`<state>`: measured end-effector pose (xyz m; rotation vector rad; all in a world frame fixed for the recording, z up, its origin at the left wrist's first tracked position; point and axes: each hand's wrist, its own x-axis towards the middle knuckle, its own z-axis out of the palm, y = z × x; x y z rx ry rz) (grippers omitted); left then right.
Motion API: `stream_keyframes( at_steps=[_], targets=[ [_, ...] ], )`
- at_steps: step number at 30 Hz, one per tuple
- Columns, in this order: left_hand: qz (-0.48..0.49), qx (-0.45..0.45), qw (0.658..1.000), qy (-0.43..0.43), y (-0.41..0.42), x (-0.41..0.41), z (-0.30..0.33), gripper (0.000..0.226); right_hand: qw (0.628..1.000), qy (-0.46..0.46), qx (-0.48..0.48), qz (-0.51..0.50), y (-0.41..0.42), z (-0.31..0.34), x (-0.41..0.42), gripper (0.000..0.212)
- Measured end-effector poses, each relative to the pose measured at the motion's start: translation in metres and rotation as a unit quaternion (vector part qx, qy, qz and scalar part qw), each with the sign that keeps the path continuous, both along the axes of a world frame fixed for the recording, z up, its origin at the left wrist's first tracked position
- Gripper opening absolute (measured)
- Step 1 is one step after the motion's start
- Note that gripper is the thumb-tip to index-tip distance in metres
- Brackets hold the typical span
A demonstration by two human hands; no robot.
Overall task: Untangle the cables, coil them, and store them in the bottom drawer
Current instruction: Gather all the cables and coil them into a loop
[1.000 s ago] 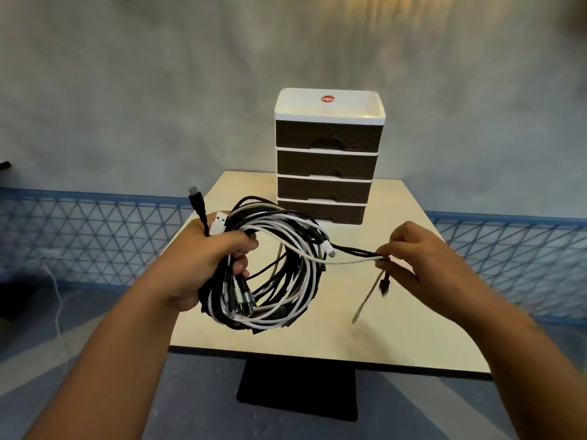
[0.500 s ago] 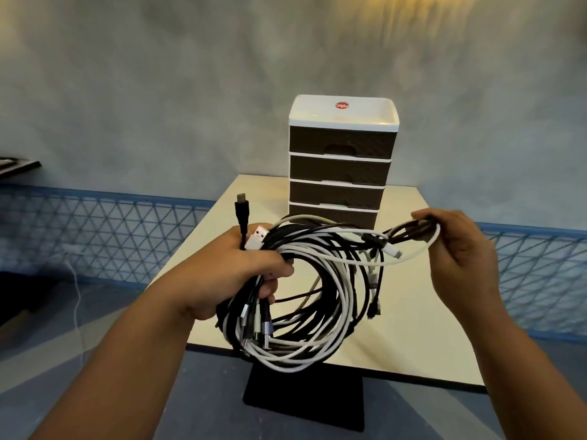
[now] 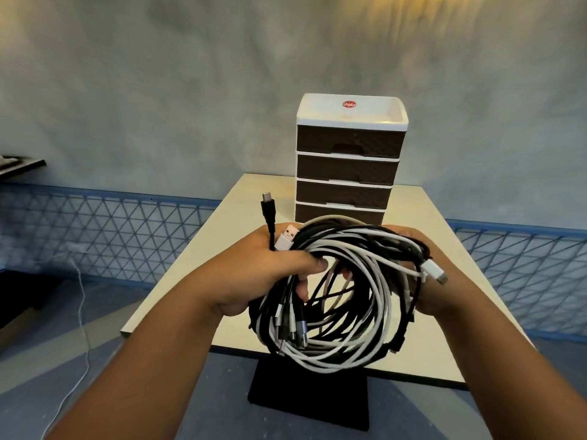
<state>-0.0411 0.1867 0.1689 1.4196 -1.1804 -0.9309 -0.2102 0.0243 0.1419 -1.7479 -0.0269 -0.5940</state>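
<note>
Black and white cables (image 3: 343, 300), one coiled bundle (plugs dangling)

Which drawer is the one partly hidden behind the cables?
The bottom drawer of the drawer unit. The cable bundle, held in the left hand and right hand, covers its lower edge; the three drawers above show fully.

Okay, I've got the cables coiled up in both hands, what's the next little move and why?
Probably free your right hand and pull open the bottom drawer. The cable coil already looks gathered, the left hand grips one side of it firmly, and all four drawers of the drawer unit look shut, so the coil has nowhere to go yet.
</note>
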Motion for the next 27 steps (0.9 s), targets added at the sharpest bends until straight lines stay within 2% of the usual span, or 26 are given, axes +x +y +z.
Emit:
stream_keyframes(
  at_steps=[3,7,11,15,18,20,22,23,24,25,26,27],
  targets=[
    [0.011,0.023,1.000,0.015,0.000,0.002,-0.003,0.028,0.994,-0.003,0.094,0.052,-0.001,-0.007,0.007,0.039],
    [0.020,0.042,0.999,0.014,0.000,0.003,-0.005,0.022,0.981,0.001,0.181,0.074,0.010,-0.009,0.013,0.048],
    [0.023,0.070,0.997,0.035,-0.001,0.005,-0.007,0.017,0.971,0.012,0.238,0.035,0.012,-0.017,0.019,0.056],
    [-0.003,0.085,0.995,0.051,-0.002,0.003,-0.013,0.013,0.969,0.033,0.243,0.043,0.009,-0.020,0.022,0.056],
    [0.010,0.092,0.993,0.078,-0.007,0.002,-0.025,0.013,0.969,0.101,0.219,0.060,-0.007,-0.026,0.011,0.051],
    [0.051,0.102,0.989,0.098,-0.011,0.004,-0.033,0.013,0.966,0.174,0.190,0.001,-0.023,-0.033,0.001,0.042],
    [0.107,0.105,0.983,0.102,-0.015,0.008,-0.042,0.012,0.943,0.223,0.179,-0.171,-0.036,-0.043,-0.009,0.031],
    [0.135,0.103,0.980,0.101,-0.018,0.011,-0.047,0.013,0.921,0.213,0.164,-0.284,-0.037,-0.047,-0.013,0.026],
    [0.164,0.100,0.976,0.101,-0.020,0.012,-0.051,0.013,0.890,0.175,0.140,-0.397,-0.030,-0.047,-0.016,0.019],
    [0.193,0.096,0.971,0.103,-0.023,0.013,-0.054,0.013,0.868,0.116,0.121,-0.467,-0.015,-0.043,-0.016,0.012],
    [0.219,0.091,0.965,0.108,-0.026,0.013,-0.057,0.013,0.873,0.050,0.107,-0.474,0.002,-0.039,-0.013,0.008],
    [0.242,0.086,0.959,0.117,-0.029,0.012,-0.059,0.012,0.895,0.009,0.084,-0.439,0.023,-0.033,-0.009,0.006]
  ],
)
